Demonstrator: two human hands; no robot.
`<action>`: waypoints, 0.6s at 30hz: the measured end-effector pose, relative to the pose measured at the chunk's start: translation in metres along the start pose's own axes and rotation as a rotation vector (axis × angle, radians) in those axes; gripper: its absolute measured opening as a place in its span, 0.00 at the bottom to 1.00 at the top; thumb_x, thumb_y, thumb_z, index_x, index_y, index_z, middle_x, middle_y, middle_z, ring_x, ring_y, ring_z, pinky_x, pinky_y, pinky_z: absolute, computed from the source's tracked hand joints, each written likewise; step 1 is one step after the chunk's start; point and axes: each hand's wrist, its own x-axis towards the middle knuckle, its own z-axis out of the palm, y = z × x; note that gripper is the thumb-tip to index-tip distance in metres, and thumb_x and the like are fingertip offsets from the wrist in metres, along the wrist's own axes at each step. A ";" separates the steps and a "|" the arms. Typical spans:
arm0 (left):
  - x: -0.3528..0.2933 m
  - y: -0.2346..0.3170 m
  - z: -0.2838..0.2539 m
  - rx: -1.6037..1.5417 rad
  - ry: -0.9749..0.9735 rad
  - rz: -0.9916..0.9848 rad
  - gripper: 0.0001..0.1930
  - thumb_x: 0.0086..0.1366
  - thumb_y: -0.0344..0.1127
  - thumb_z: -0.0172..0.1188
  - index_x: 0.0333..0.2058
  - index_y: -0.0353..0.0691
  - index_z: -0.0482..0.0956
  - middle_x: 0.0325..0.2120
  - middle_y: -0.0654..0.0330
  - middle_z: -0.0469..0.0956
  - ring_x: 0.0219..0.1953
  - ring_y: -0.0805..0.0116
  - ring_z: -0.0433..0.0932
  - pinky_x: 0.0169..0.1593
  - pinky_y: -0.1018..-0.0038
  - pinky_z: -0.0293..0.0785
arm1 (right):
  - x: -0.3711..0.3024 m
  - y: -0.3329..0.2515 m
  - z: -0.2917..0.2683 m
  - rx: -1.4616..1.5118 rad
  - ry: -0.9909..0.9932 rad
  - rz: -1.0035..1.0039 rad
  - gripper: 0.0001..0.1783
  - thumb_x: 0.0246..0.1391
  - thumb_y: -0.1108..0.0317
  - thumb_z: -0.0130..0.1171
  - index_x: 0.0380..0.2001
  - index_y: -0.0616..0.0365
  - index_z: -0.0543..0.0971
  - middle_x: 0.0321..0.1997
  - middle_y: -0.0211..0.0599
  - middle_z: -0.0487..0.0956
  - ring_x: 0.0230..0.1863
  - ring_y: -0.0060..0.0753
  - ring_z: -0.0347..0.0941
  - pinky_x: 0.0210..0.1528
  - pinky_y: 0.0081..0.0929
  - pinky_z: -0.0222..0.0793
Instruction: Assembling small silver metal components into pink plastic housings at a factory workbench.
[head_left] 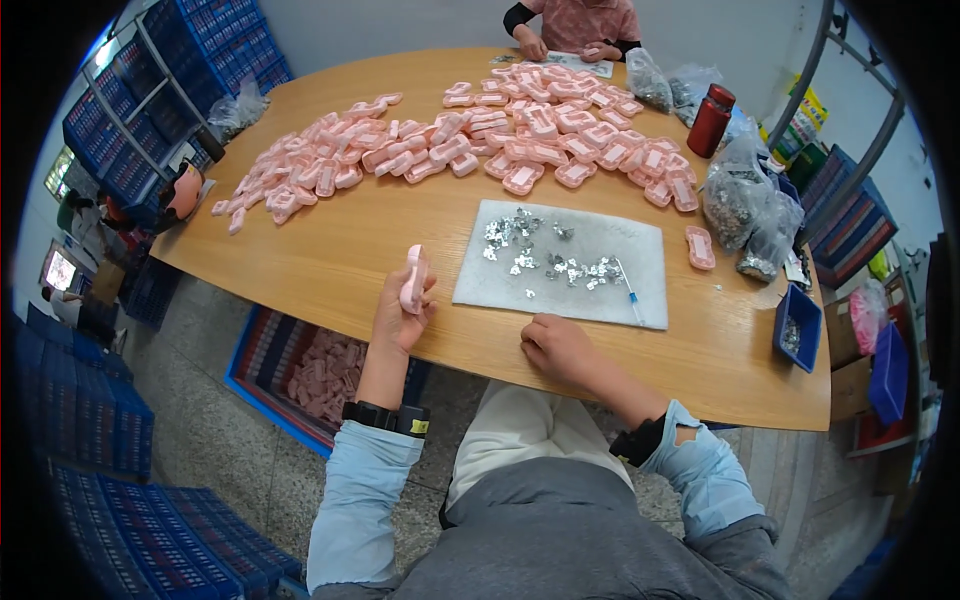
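Observation:
My left hand [402, 312] holds a pink plastic casing [413, 279] upright above the table's front edge, its fingers closed round the lower end. My right hand [560, 348] rests at the table edge with its fingers curled in; whether anything is inside them is hidden. Just beyond it lies a white foam mat [560, 297], with small shiny metal pieces [590, 271] scattered over it. A thin white and blue pen-like tool [630, 291] lies on the mat's right side. Past the mat, many similar pink casings [522, 178] are heaped across the table.
Bags of small parts [735, 205], a red flask [711, 121] and a blue bin [798, 328] stand along the right side. Below the table's left front is a crate [285, 395] of pink casings. A co-worker [585, 28] sits across the table [330, 262].

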 end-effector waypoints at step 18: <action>-0.018 -0.022 0.033 -0.266 -0.196 -0.172 0.24 0.58 0.48 0.42 0.48 0.37 0.63 0.39 0.41 0.69 0.24 0.66 0.70 0.28 0.71 0.73 | 0.015 0.017 -0.037 0.069 0.401 0.054 0.08 0.41 0.69 0.57 0.29 0.58 0.74 0.32 0.40 0.72 0.36 0.43 0.68 0.36 0.33 0.66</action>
